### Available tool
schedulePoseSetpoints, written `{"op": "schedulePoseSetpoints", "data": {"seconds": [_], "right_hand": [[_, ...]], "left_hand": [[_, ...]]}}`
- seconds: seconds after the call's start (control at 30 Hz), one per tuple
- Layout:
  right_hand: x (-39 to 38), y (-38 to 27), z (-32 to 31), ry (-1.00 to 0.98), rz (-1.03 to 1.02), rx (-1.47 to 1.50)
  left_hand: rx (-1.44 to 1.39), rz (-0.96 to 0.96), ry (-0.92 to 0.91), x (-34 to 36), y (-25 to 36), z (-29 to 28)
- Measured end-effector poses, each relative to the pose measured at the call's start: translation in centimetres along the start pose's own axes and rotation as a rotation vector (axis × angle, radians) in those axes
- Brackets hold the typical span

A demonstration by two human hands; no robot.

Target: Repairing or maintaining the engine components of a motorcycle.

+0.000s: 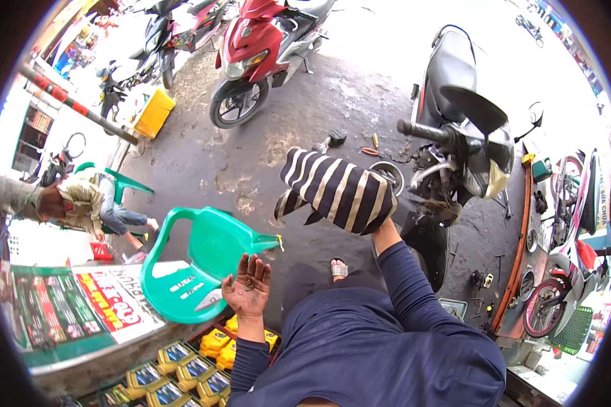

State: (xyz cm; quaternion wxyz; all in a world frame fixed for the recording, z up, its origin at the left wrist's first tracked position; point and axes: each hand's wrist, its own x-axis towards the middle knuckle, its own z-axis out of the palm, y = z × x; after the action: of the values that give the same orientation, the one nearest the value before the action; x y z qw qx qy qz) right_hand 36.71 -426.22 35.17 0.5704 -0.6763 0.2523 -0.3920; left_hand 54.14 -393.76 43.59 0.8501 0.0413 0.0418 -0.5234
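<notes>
My left hand (pixel 244 295) is palm up with fingers stretched, holding small dark metal pieces (pixel 250 283) in the palm, beside a green plastic chair (pixel 210 244). My right hand (pixel 383 230) is mostly hidden under a black-and-cream striped cloth (pixel 332 186), which it holds up. Just beyond the cloth stands a dark scooter (pixel 448 68), partly dismantled around the front wheel (pixel 394 175). Hand tools (pixel 370 150) lie on the pavement near it.
A red scooter (pixel 251 47) and yellow crate (pixel 155 115) stand farther back. A seated person (pixel 88 203) is at the left, near a signboard (pixel 102 305). Yellow bottles (pixel 183 366) fill crates below my left hand. Bicycles (pixel 553 298) and parts line the right side.
</notes>
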Motion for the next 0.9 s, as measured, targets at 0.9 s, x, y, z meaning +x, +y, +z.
{"op": "schedulePoseSetpoints", "data": {"seconds": [0.9], "right_hand": [[50.6, 17.1, -14.6, 0.557, 0.133, -0.699]], "left_hand": [[0.062, -0.995, -0.156, 93.7, -23.4, 14.1]]}}
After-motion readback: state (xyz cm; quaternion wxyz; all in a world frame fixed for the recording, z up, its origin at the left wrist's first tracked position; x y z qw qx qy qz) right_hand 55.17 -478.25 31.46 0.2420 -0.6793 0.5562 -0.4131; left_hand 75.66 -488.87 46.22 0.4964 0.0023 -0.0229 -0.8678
